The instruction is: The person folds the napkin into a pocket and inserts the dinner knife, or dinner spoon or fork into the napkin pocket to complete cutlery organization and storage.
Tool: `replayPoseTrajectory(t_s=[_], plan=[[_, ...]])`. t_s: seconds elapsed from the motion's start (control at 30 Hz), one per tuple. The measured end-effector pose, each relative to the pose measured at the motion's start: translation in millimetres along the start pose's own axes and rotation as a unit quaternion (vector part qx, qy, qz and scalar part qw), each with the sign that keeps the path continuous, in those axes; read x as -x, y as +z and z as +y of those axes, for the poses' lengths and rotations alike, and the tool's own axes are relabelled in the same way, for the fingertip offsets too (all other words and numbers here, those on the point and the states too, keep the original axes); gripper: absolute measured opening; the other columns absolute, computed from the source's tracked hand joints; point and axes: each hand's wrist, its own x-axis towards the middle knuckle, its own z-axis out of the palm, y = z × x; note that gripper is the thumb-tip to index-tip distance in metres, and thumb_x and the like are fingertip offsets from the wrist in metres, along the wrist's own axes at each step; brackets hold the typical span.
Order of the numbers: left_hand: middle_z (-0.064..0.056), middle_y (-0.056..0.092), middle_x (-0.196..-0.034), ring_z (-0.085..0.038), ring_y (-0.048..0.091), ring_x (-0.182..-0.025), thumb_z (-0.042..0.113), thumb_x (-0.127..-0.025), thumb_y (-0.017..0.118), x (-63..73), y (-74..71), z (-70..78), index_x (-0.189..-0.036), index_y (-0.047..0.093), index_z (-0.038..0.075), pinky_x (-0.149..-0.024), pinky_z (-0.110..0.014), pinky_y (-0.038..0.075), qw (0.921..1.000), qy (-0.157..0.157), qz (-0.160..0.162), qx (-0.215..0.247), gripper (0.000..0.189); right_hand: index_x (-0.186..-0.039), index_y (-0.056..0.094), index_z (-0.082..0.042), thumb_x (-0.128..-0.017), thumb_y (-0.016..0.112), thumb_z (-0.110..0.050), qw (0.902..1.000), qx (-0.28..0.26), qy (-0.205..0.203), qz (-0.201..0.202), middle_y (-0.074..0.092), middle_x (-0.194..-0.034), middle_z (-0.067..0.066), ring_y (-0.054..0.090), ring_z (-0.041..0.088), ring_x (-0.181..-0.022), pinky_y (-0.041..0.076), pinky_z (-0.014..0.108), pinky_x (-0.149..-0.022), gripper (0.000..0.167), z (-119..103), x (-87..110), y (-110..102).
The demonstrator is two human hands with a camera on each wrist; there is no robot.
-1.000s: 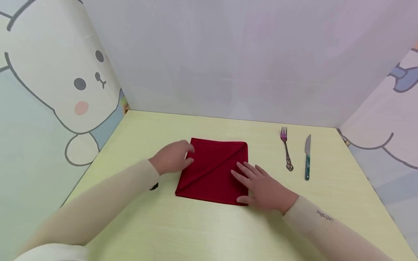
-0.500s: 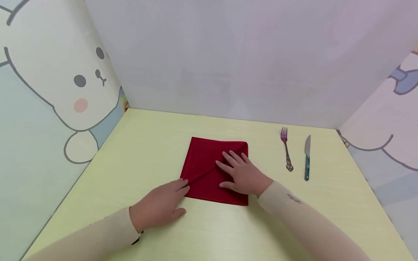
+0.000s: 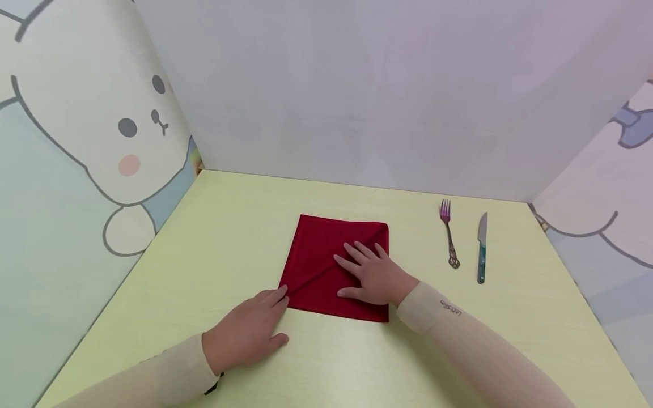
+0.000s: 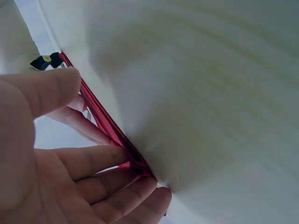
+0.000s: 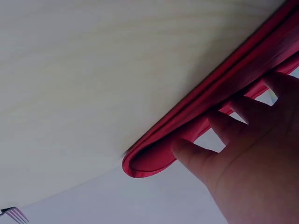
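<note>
A folded red cloth napkin [image 3: 321, 241] lies flat on the table, a diagonal fold edge running from its lower left corner to its upper right. My left hand [image 3: 247, 331] touches the lower left corner with straight fingertips, its thumb held apart over the table. On the napkin's right half rests my right hand [image 3: 377, 277], fingers spread across the diagonal edge. In the left wrist view the fingers meet the layered napkin edge [image 4: 105, 121]. The right wrist view shows the rounded fold [image 5: 149, 163] at one end of the napkin, close to the thumb.
To the right of the napkin lie a fork [image 3: 449, 233] with an ornate handle and a knife [image 3: 482, 247] with a green handle. The pale yellow table [image 3: 214, 226] ends at a grey-white wall panel [image 3: 347, 113]. Cartoon-printed panels [image 3: 56, 170] stand at the sides.
My left hand has moved from the napkin's left edge down to its lower left corner. The right hand has slid left, further onto the napkin. The napkin itself looks unmoved.
</note>
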Motion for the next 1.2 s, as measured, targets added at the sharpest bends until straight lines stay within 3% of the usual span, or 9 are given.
replayPoseTrajectory(t_s=[0.37, 0.53, 0.87, 1.03, 1.2], plan=[[-0.020, 0.052, -0.149, -0.034, 0.051, -0.134, 0.038, -0.089, 0.077, -1.3, 4.9, -1.2, -0.141, 0.057, -0.008, -0.108, -0.045, 0.046, 0.9984, 0.021, 0.015, -0.051, 0.072, -0.165, 0.027, -0.032, -0.096, 0.051, -0.073, 0.9999, 0.013, 0.002, -0.003, 0.017, -0.171, 0.006, 0.011, 0.034, -0.157, 0.012, 0.063, -0.122, 0.084, -6, -2.5, 1], [-0.020, 0.053, -0.148, -0.033, 0.052, -0.131, 0.041, -0.088, 0.078, -2.7, 4.9, 0.7, -0.139, 0.059, -0.008, -0.105, -0.045, 0.048, 0.9971, 0.025, 0.011, -0.071, 0.073, -0.164, 0.028, -0.032, -0.095, 0.046, -0.077, 0.9977, 0.050, -0.045, 0.009, 0.018, -0.171, 0.005, 0.013, 0.034, -0.157, 0.014, 0.059, -0.123, 0.085, -24, -2.7, 3], [-0.020, 0.054, -0.147, -0.034, 0.052, -0.131, 0.042, -0.087, 0.080, -2.6, 1.4, 3.9, -0.138, 0.059, -0.008, -0.105, -0.045, 0.048, 0.9965, 0.026, 0.007, -0.080, 0.074, -0.165, 0.027, -0.029, -0.094, 0.044, -0.078, 0.9844, 0.125, -0.122, 0.023, 0.021, -0.171, 0.001, 0.018, 0.031, -0.156, 0.015, 0.055, -0.124, 0.088, -60, -8.4, 4], [-0.019, 0.054, -0.147, -0.033, 0.052, -0.132, 0.045, -0.088, 0.079, -4.2, 3.5, 3.2, -0.140, 0.058, -0.007, -0.107, -0.045, 0.047, 0.9960, 0.020, 0.001, -0.087, 0.077, -0.166, 0.024, -0.030, -0.095, 0.042, -0.079, 0.9818, 0.136, -0.133, 0.010, 0.018, -0.171, -0.002, 0.017, 0.029, -0.157, 0.014, 0.053, -0.124, 0.088, -65, -10.2, 3], [-0.018, 0.056, -0.141, -0.033, 0.053, -0.129, 0.044, -0.085, 0.081, -8.2, 2.6, 0.1, -0.141, 0.057, -0.007, -0.105, -0.046, 0.048, 0.9962, 0.025, 0.019, -0.082, 0.079, -0.166, 0.022, -0.031, -0.095, 0.040, -0.079, 0.9810, 0.141, -0.133, 0.004, 0.016, -0.172, -0.002, 0.015, 0.028, -0.157, 0.015, 0.053, -0.124, 0.087, -65, -10.0, 4]])
